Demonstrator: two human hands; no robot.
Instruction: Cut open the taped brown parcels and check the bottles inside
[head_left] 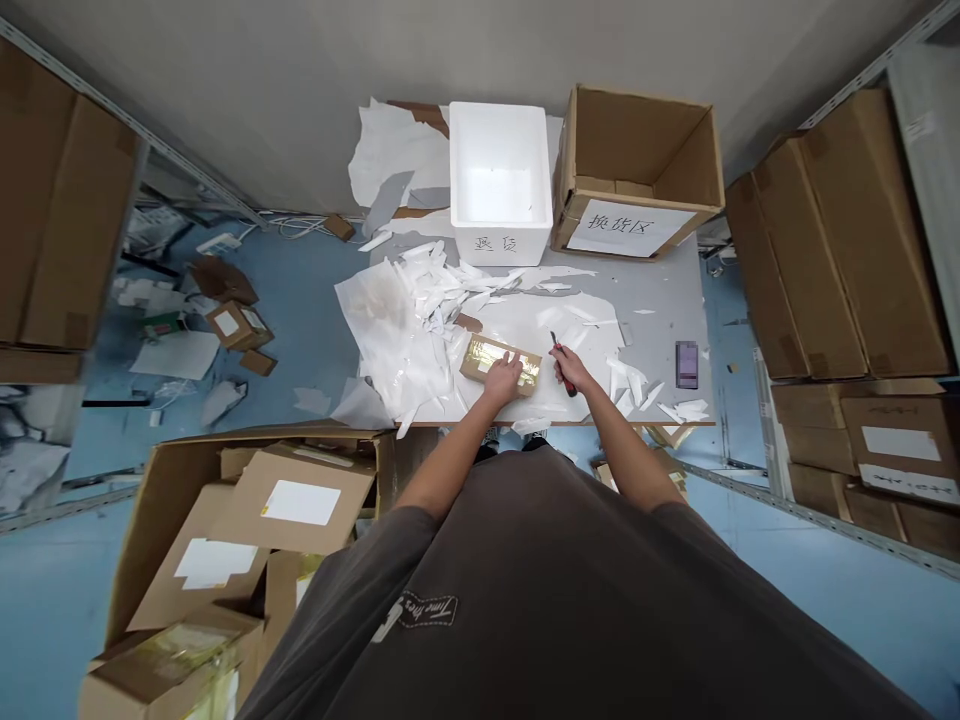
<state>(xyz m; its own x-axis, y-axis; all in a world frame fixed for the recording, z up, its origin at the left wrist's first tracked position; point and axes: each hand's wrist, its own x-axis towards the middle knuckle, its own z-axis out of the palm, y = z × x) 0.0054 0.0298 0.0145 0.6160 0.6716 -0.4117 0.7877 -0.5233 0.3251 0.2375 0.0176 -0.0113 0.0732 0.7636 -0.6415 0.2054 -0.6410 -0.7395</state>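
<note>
I face a plain grey far wall (300, 90), blue floor (300, 310) and metal shelving (825, 522) left and right.

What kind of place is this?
Probably a parcel room, maybe in a warehouse: a big carton holds cardboard boxes, a taped box lies under the left hand, and the right hand holds a utility knife.

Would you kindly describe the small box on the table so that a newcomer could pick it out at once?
Find the table, with the white foam bin towards its back. Near the front edge, under the left hand, lies the small box. Its brown cardboard and shiny yellowish tape set it apart from the white scraps beside it.
</note>
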